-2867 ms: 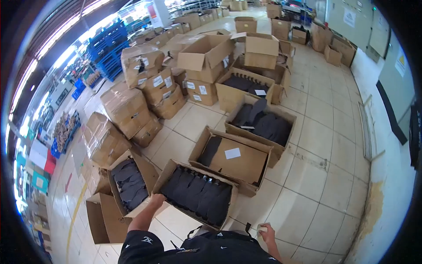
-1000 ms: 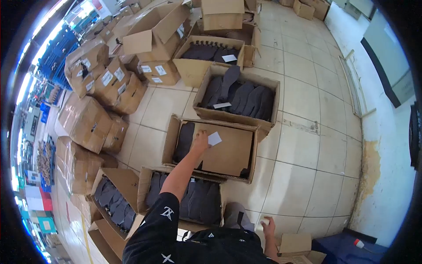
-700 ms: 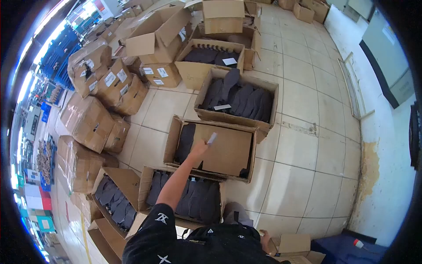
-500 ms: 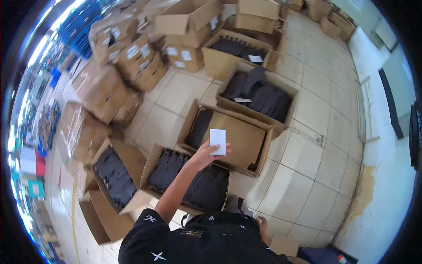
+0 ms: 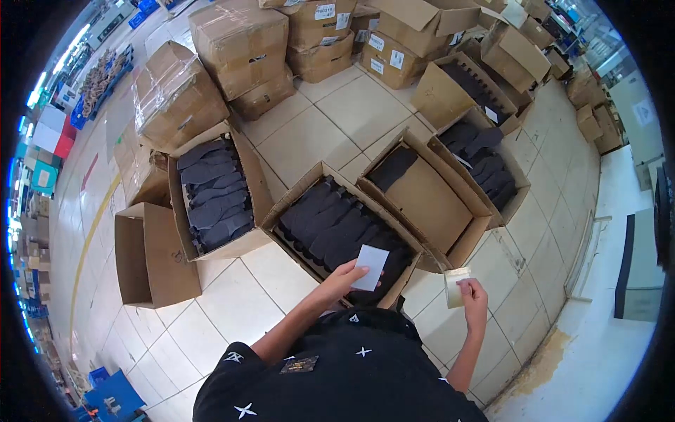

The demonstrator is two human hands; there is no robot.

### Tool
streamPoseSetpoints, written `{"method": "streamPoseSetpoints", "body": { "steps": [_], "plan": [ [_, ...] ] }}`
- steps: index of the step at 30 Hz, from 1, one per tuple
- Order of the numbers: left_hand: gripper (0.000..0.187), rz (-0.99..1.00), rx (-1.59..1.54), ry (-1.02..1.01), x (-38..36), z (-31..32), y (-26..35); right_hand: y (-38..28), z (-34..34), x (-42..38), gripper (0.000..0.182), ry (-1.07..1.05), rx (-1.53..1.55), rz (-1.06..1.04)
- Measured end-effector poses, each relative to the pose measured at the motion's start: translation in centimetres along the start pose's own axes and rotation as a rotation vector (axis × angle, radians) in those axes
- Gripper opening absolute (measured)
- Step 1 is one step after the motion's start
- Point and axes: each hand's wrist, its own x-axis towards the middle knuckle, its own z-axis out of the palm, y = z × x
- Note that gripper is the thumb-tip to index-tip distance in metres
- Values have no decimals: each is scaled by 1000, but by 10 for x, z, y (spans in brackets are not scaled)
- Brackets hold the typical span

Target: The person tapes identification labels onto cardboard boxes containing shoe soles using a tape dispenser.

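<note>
My left hand point(image 5: 346, 278) is closed on a white card point(image 5: 370, 267), thumb on its face, or perhaps a thin stack of them. It is over the near end of an open carton point(image 5: 280, 247) packed with dark grey, flat fabric-like pieces point(image 5: 330, 224). Out to the right, my right hand point(image 5: 475, 294) pinches a pale, yellowish, see-through roll of tape point(image 5: 454, 290) above the tiled floor. Just beyond it stands a carton point(image 5: 460, 247) with a brown cardboard sheet point(image 5: 425, 200) inside and a dark piece point(image 5: 392, 169) showing at one end.
Another open carton of dark pieces point(image 5: 214, 193) stands left, beside an open box point(image 5: 160, 257). More filled cartons point(image 5: 519, 204) line the right. Taped boxes point(image 5: 239, 42) are stacked behind. A white wall point(image 5: 598, 309) bounds the right side; tiled floor point(image 5: 344, 109) shows between the cartons.
My view has turned left. The white card has moved from over the sheet-covered carton to the filled one. My right hand has come up from beside my body, now showing the tape.
</note>
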Motion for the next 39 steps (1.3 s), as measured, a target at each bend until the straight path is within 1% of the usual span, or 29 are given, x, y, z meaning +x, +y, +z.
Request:
{"method": "streamPoseSetpoints", "body": {
  "steps": [2,3,6,7,8,10,11,12,15,18,19,22,23,24,25,26,27,28,29,30,31,32,33,34,35,36,37,38,39],
  "plan": [
    [45,-21,81,9,-6,-21,-13,-26,13,-11,29,-18,-17,49],
    [44,-28,79,25,-12,-25,-10,-31,22,-17,30,2,6,45],
    [42,-2,-150,-9,-18,-44,-8,-38,44,-37,30,62,80,41],
    [48,-6,-230,-42,-24,-39,9,-34,51,-41,30,86,114,33],
    [52,29,-272,-118,-30,-33,24,-29,57,-44,30,110,158,23],
    [60,100,-335,-276,-36,-19,52,-16,56,-46,31,79,158,68],
    [70,133,-281,-311,-37,-9,64,-8,52,-47,30,61,149,85],
    [70,157,-246,-350,-38,1,74,-1,46,-48,29,44,135,102],
    [67,229,-153,-449,-33,31,96,16,31,-44,28,82,176,123],
    [64,261,-127,-443,-29,57,101,42,22,-29,26,94,209,102],
    [52,309,-109,-360,-30,67,97,47,22,-25,25,96,191,64],
    [40,320,-36,-51,-25,58,50,80,24,-13,25,1,207,90],
    [37,359,144,204,-23,49,26,89,26,-13,25,-67,216,108],
    [38,435,317,474,-16,28,-11,96,27,-12,24,-127,225,124],
    [40,452,445,691,-20,20,-30,101,28,-11,24,-178,233,134],
    [40,453,443,876,-21,-3,-61,107,32,-12,24,-231,188,126],
    [41,532,373,992,-19,-37,-94,116,37,-14,24,-277,140,115],
    [47,485,235,971,-26,-58,-110,125,44,-13,24,-318,88,96],
    [51,414,32,1019,-31,-70,-119,151,54,-11,23,-306,62,30],
    [56,343,-176,1055,-34,-77,-123,163,61,-12,23,-286,-49,11],
    [64,354,-218,984,-36,-82,-121,165,70,-13,23,-260,-160,-11],
    [63,340,-163,961,-30,-93,-123,167,77,-13,24,-228,-269,-31],
    [63,324,-104,936,-18,-111,-128,162,84,-11,24,-287,-395,1],
    [62,308,-44,908,-11,-115,-121,151,90,-9,25,-342,-522,38],
    [53,342,127,918,0,-115,-119,143,94,-6,25,-395,-650,79],
    [47,352,304,919,13,-123,-117,148,102,-1,26,-419,-684,70],
    [47,398,432,988,25,-126,-124,159,116,6,28,-441,-718,61],
    [47,445,557,1055,33,-114,-120,171,128,14,29,-462,-755,52],
    [48,378,582,1050,32,-106,-115,177,139,17,29,-472,-778,-81]
  ]
}}
